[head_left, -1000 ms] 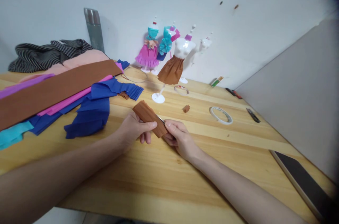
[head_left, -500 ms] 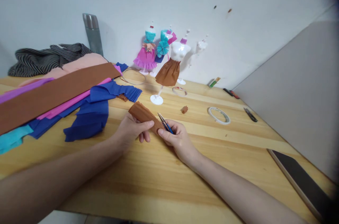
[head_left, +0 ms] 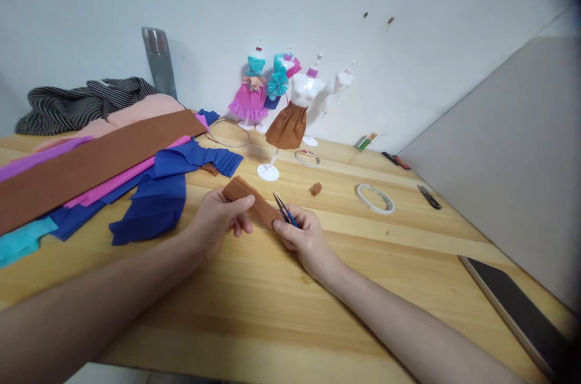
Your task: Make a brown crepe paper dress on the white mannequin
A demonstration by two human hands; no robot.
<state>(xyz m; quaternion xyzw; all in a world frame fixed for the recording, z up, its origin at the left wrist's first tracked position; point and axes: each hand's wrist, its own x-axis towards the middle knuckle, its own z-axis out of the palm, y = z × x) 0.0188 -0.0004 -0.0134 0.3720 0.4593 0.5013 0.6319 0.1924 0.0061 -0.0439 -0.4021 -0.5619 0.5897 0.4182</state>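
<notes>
A folded strip of brown crepe paper (head_left: pixel 250 201) lies between my hands, just above the wooden table (head_left: pixel 254 299). My left hand (head_left: pixel 218 221) pinches its near end with thumb and fingers. My right hand (head_left: pixel 303 237) is closed round small blue-handled scissors (head_left: pixel 283 210), whose blades point up and left beside the strip's right end. Behind them stands a white mini mannequin with a brown paper skirt (head_left: pixel 290 123).
Long sheets of brown, pink, blue and teal crepe paper (head_left: pixel 113 172) cover the table's left side, with striped cloth (head_left: pixel 77 103) behind. Dressed mannequins (head_left: pixel 258 91) line the wall. A tape roll (head_left: pixel 374 198), a brown scrap (head_left: pixel 316 188), a cutter (head_left: pixel 428 196) and a dark tablet (head_left: pixel 517 311) lie on the right.
The scissors' blades have come out from behind the brown strip and now show beside its right end. My left thumb has slid along the strip. The view has shifted slightly.
</notes>
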